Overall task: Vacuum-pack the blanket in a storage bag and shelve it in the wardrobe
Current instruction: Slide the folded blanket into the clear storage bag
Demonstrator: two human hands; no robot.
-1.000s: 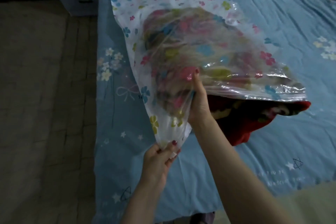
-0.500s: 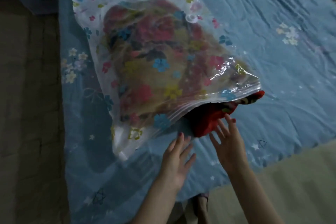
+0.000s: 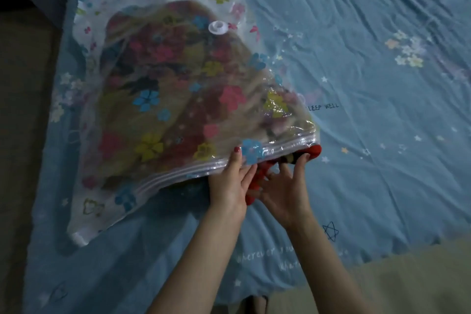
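The 1 head-worn view looks steeply down and forward, close over the bed [image 3: 369,64] (no second view).

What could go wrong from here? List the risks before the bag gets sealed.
1. Red blanket still pokes out past the zip strip; fabric caught there would likely stop an airtight seal.
2. The left hand lifts the bag edge while the right hand pushes fabric in; a hard shove might strain the thin plastic.

Bedsheet [image 3: 382,160] right of storage bag [image 3: 165,109] lies open (flat).
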